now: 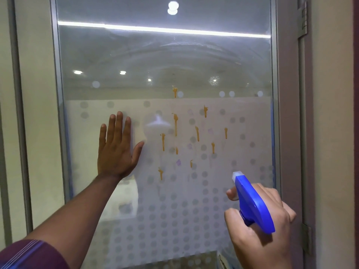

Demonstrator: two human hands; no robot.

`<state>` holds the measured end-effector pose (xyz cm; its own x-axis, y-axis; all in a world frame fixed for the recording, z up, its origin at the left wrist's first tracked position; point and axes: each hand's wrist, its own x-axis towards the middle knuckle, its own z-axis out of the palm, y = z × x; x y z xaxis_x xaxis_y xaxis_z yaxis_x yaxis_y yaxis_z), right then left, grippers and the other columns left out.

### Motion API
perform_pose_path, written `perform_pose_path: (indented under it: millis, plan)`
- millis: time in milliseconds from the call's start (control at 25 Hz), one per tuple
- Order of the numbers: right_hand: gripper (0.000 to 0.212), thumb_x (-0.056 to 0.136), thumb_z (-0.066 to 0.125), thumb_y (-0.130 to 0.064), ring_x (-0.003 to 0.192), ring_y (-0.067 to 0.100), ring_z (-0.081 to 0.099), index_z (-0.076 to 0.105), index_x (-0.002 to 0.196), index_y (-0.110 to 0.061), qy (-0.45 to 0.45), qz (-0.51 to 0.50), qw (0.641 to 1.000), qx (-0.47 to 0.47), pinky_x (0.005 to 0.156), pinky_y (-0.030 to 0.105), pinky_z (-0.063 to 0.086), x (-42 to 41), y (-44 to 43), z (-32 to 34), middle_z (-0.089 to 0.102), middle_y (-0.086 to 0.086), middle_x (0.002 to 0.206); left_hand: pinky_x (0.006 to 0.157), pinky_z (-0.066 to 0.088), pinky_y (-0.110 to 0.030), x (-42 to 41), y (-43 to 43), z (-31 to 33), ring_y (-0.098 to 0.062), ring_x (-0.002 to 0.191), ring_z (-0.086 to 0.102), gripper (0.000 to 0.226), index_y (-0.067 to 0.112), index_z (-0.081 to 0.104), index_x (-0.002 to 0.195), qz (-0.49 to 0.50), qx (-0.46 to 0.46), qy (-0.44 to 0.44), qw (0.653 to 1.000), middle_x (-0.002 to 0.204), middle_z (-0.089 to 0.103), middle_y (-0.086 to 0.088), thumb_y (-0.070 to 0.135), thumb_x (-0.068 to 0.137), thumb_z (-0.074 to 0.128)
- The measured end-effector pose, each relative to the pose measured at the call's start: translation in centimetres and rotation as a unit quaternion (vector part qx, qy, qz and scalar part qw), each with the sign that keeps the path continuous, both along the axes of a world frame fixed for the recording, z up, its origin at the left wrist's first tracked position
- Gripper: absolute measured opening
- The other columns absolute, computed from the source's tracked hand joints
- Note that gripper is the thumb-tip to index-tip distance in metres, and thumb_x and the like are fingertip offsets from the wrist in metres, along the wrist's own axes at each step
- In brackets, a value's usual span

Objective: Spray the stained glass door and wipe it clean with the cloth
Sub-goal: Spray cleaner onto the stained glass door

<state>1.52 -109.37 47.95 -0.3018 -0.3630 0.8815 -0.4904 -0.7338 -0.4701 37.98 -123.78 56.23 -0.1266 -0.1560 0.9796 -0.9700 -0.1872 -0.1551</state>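
The glass door (165,61) fills the view, frosted and dotted in its lower half. Several orange drip stains (175,124) and faint purple marks run down its middle. My left hand (116,146) presses flat on the glass left of the stains, fingers straight and spread. My right hand (260,228) grips a spray bottle with a blue head (252,202) at the lower right, forefinger on the trigger, its whitish nozzle aimed up at the stains. A small patch of spray droplets (214,80) shows on the upper right of the glass. No cloth is in view.
A grey metal frame (59,94) borders the glass on the left. On the right stands the door jamb with hinges (304,20) at top and bottom. A beige wall panel (37,94) lies to the left. Ceiling lights reflect in the upper glass.
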Motion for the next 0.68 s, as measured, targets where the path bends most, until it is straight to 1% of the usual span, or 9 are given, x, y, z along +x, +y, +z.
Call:
perform_pose_path:
  millis: [120,200,240,280,320,440,560,680]
  plan:
    - [0.034,0.058,0.057,-0.008,0.083,0.012,0.055,0.061,0.077,-0.036,0.009,-0.005,1.000,-0.003,0.085,0.047,0.040,0.4,0.9,0.0,0.067,-0.020,0.077,0.140,0.009,-0.055,0.0,0.0,0.0,-0.032,0.174,0.003,0.085,0.014,0.008,0.177,-0.005,0.004,0.007,1.000,0.187,0.004,-0.013,0.063,0.111,0.029]
    - [0.034,0.060,0.057,-0.009,0.084,0.013,0.056,0.059,0.076,-0.039,0.014,0.002,1.000,0.006,0.086,0.053,0.044,0.9,1.5,-0.1,0.066,-0.015,0.073,0.140,0.008,-0.053,-0.1,0.2,0.0,-0.031,0.174,0.003,0.085,0.014,0.008,0.177,-0.012,0.012,0.010,1.000,0.187,0.004,-0.012,0.062,0.111,0.031]
    - [0.034,0.060,0.057,-0.010,0.085,0.013,0.057,0.059,0.076,-0.039,0.015,0.010,1.000,0.013,0.087,0.053,0.044,1.2,1.9,-0.2,0.068,-0.012,0.080,0.140,0.008,-0.053,-0.1,0.4,0.0,-0.031,0.174,0.004,0.085,0.014,0.008,0.177,-0.016,0.017,0.012,1.000,0.187,0.004,-0.013,0.062,0.111,0.031]
    - [0.033,0.061,0.057,-0.010,0.086,0.013,0.057,0.060,0.076,-0.040,0.016,0.017,1.000,0.019,0.087,0.053,0.044,1.5,2.3,-0.2,0.068,-0.014,0.091,0.140,0.008,-0.053,-0.2,0.7,0.1,-0.032,0.174,0.004,0.085,0.014,0.008,0.177,-0.020,0.026,0.017,0.999,0.187,0.004,-0.013,0.063,0.110,0.031]
    - [0.032,0.062,0.057,-0.011,0.086,0.012,0.058,0.060,0.076,-0.040,0.018,0.024,0.999,0.024,0.088,0.053,0.045,1.8,2.7,-0.3,0.068,-0.017,0.097,0.141,0.008,-0.053,-0.3,1.0,0.0,-0.032,0.174,0.004,0.086,0.013,0.008,0.177,-0.024,0.039,0.023,0.999,0.187,0.004,-0.013,0.064,0.110,0.030]
    - [0.029,0.063,0.057,-0.012,0.082,0.012,0.057,0.061,0.074,-0.038,0.016,0.047,0.998,0.045,0.085,0.056,0.049,2.6,3.9,-0.7,0.068,-0.021,0.092,0.141,0.007,-0.056,-0.9,2.3,-0.4,-0.033,0.174,0.000,0.090,0.011,0.005,0.176,-0.034,0.086,0.043,0.995,0.186,0.000,-0.015,0.066,0.108,0.026]
    - [0.026,0.064,0.056,-0.012,0.084,0.010,0.057,0.060,0.071,-0.037,0.019,0.065,0.996,0.066,0.084,0.059,0.051,3.5,5.2,-1.2,0.068,-0.023,0.087,0.141,0.008,-0.056,-1.0,4.3,-2.3,-0.031,0.174,-0.001,0.092,0.009,0.001,0.176,-0.049,0.116,0.046,0.991,0.186,-0.002,-0.015,0.066,0.108,0.027]
    - [0.021,0.066,0.057,-0.014,0.086,0.010,0.059,0.062,0.071,-0.034,0.021,0.103,0.991,0.088,0.081,0.061,0.051,4.3,6.0,-1.7,0.069,-0.023,0.087,0.140,0.012,-0.058,-1.1,7.3,-6.1,-0.034,0.174,0.002,0.092,0.005,0.009,0.175,-0.054,0.128,0.061,0.988,0.186,0.003,-0.018,0.066,0.108,0.028]
